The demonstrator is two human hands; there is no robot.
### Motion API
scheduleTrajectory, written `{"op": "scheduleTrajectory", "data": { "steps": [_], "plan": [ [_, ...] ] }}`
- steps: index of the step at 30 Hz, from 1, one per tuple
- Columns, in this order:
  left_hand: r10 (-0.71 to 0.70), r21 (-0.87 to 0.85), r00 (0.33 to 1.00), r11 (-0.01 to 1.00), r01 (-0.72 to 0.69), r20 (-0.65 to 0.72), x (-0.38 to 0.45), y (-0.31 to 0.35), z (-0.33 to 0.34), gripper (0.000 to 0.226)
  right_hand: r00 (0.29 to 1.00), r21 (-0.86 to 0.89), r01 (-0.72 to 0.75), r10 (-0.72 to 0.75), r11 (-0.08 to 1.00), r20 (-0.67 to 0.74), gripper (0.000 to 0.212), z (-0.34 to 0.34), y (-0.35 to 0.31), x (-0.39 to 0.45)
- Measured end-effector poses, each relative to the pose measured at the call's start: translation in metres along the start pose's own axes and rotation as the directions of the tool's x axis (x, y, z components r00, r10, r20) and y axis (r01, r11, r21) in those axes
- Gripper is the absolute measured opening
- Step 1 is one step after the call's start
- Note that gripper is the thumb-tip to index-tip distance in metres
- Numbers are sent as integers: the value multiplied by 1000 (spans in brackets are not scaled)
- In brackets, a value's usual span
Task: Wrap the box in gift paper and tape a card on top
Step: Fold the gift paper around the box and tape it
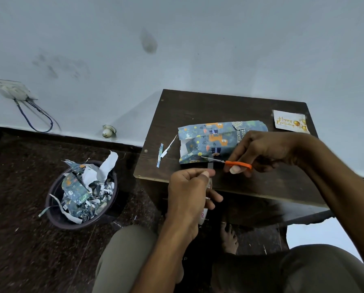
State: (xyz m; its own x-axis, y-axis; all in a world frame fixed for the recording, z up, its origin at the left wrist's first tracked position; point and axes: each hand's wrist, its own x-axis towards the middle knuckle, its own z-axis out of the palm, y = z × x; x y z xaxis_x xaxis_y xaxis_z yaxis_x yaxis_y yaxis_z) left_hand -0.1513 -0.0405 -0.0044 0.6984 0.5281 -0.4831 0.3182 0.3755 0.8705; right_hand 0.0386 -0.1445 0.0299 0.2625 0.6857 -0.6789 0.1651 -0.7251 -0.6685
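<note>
Head view: right hand (267, 151) grips orange scissors (227, 162), left hand (189, 191) pinches tape (210, 166) beside the half-wrapped box (215, 142); a slack strip could curl and stick to itself.

"Happy Birthday" in gold script on the card (290, 122), tape roll (202, 215) print unreadable

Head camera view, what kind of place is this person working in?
Probably a room at home, not a workshop: a small dark wooden table against a plain painted wall, a wall socket with trailing wires, and a bin of paper scraps.
</note>
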Motion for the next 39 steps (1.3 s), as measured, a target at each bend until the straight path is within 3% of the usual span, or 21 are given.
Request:
{"op": "scheduleTrajectory", "data": {
  "steps": [8, 21, 24, 26, 30, 34, 36, 39],
  "plan": [
    [-6, 18, 1000, 1000, 6, -9, 3, -2, -2, 22, 1000, -9, -22, 22, 1000, -15, 24, -4, 5, 4],
    [-16, 20, 999, 1000, 17, -34, 3, -3, 0, 21, 997, -55, -24, 28, 998, 68, 27, 8, 6, -16],
    [-15, 18, 1000, 1000, 15, -16, 3, -2, -1, 23, 998, 29, 61, -61, 998, -10, 30, 17, 17, -38],
    [-18, 4, 1000, 1000, 18, 2, 2, 0, -2, 26, 985, 87, 97, -83, 991, -153, 31, 22, 28, -54],
    [-22, -3, 1000, 1000, 22, 11, 1, 2, 1, 29, 851, 209, 39, 77, 977, -520, 29, 24, 57, -74],
    [-11, 1, 1000, 1000, 11, 27, -2, 5, 4, 29, 558, 184, -286, 319, 940, -766, 25, 18, 86, -72],
    [-6, 7, 1000, 1000, 5, 28, -2, 5, 6, 29, 447, 101, -381, 279, 919, -850, 23, 18, 94, -63],
    [-2, 13, 999, 1000, 2, 33, -2, 4, 8, 28, 391, 35, -438, 226, 898, -892, 29, 15, 102, -48]
  ]
}}
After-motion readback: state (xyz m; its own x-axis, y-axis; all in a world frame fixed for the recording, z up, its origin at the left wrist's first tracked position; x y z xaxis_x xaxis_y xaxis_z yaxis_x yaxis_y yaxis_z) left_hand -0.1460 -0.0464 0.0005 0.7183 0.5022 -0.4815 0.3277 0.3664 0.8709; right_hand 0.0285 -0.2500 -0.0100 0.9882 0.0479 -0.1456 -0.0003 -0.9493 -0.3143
